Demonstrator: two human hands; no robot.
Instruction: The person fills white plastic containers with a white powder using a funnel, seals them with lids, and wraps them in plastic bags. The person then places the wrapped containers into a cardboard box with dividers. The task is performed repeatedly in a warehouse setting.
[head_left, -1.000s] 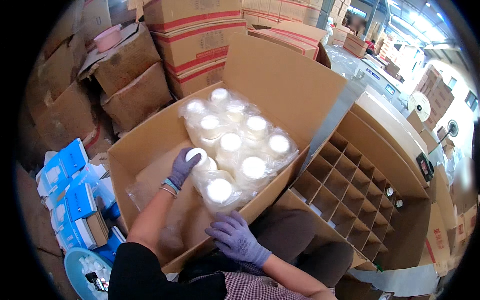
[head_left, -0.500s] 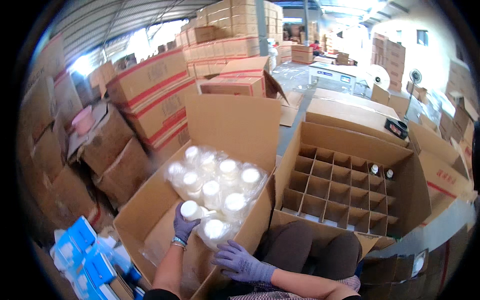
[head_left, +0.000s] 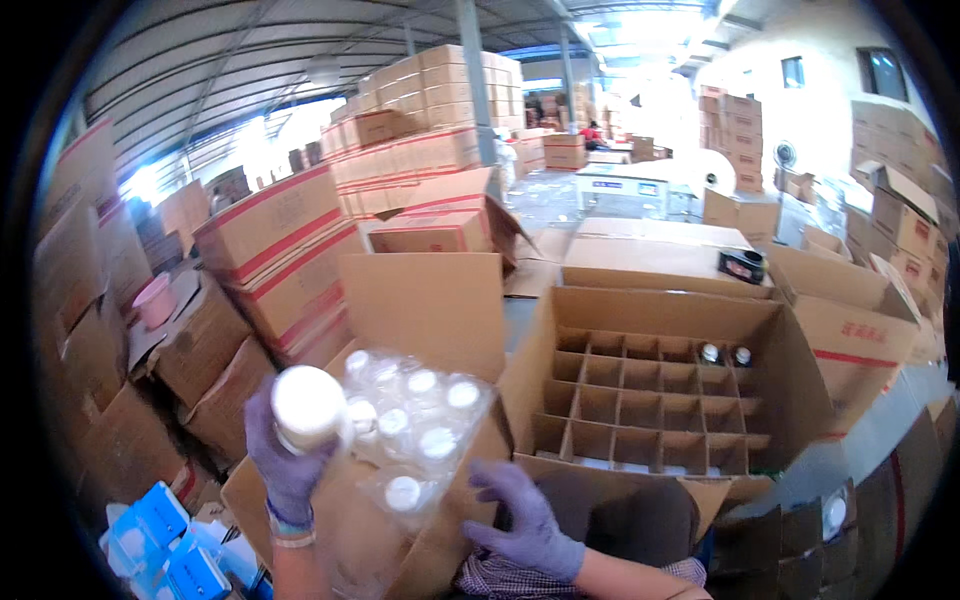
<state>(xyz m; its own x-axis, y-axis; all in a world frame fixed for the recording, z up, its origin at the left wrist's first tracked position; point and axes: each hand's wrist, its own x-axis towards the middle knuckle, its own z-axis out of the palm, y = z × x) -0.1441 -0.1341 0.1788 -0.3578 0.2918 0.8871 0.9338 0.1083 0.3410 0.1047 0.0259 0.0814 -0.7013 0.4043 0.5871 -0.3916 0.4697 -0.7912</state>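
My left hand [head_left: 283,455], in a purple-grey work glove, is wrapped round a bottle with a wide white cap [head_left: 308,404], raised above the left carton [head_left: 262,505]. The cap faces up and hides most of the bottle's body. Inside that carton, several white-capped bottles [head_left: 394,422] stand in clear plastic film. My right hand [head_left: 530,525], gloved alike, holds nothing; its fingers are spread and slightly curled beside the carton's right wall. Right of it stands a carton with a cardboard divider grid [head_left: 637,405]; two small bottles with white caps [head_left: 711,354] sit in its far right cells.
A tape dispenser [head_left: 741,265] lies on a closed carton [head_left: 655,243] behind the divided one. Stacked cartons [head_left: 280,240] and a pink bucket [head_left: 154,302] stand at left. Blue boxes [head_left: 160,510] lie at lower left. A fan [head_left: 784,155] stands far right.
My left hand has lifted the white-capped bottle up and left, out of the group in the carton. My right hand has moved slightly right, fingers more curled. The view has tilted up.
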